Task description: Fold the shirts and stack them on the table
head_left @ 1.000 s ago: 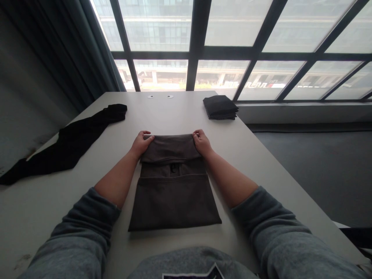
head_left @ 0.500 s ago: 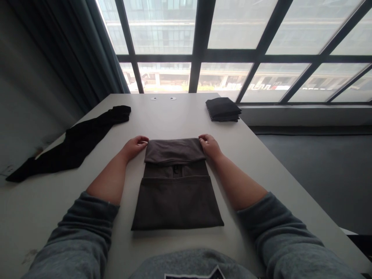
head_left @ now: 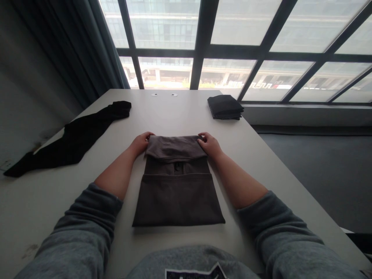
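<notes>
A grey-brown garment (head_left: 178, 199) lies folded flat on the table in front of me. Its far end is turned over into a flap, its near end into a wider panel, and a strip with a small dark mark shows between them. My left hand (head_left: 141, 143) is closed on the flap's far left corner, fingertips partly behind the cloth. At the far right corner, my right hand (head_left: 209, 145) pinches the same fold, thumb on top.
On the white table (head_left: 171, 116), a black garment (head_left: 84, 137) lies stretched out at the left. A stack of folded black cloth (head_left: 225, 107) sits near the far right edge. Windows and a dark curtain (head_left: 66, 46) stand beyond.
My left hand has moved slightly right and inward, closing over the flap's corner. My right hand has a firmer hold on its corner. The view has tilted slightly.
</notes>
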`<action>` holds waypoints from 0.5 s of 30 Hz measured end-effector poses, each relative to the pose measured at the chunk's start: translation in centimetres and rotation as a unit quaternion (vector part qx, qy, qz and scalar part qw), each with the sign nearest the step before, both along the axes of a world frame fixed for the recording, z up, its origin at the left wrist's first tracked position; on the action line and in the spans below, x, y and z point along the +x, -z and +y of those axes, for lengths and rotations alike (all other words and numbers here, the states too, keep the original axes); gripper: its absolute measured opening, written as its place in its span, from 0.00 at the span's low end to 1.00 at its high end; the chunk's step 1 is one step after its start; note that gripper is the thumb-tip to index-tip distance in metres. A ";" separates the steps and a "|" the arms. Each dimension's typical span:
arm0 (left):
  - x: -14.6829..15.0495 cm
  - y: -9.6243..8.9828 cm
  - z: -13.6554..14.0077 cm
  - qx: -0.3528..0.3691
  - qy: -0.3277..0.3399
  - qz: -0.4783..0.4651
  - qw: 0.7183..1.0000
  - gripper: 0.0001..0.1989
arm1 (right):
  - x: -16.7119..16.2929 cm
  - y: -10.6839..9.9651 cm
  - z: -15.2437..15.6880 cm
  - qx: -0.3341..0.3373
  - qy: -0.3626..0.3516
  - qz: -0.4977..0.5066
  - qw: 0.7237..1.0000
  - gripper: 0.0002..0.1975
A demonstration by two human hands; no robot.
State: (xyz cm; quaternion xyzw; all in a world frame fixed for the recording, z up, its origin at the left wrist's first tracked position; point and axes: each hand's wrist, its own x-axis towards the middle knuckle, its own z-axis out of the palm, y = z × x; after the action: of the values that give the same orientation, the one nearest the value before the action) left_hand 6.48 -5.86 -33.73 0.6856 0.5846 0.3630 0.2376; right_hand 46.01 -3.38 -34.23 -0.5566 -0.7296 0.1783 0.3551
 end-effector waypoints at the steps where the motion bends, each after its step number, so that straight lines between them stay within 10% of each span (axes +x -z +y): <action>1: 0.0 -0.1 0.0 0.006 -0.006 0.025 1.000 0.18 | 0.1 0.1 0.1 0.001 -0.002 0.003 1.000 0.18; 15: -0.7 -0.7 -0.3 0.025 -0.071 0.003 0.997 0.18 | 0.1 0.1 0.2 -0.007 0.011 -0.003 1.000 0.16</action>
State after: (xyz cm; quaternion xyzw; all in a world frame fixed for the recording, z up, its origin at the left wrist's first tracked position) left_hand 5.80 -6.19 -33.07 0.6493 0.6229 0.3915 0.1925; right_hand 46.08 -3.22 -34.30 -0.5674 -0.7235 0.1776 0.3508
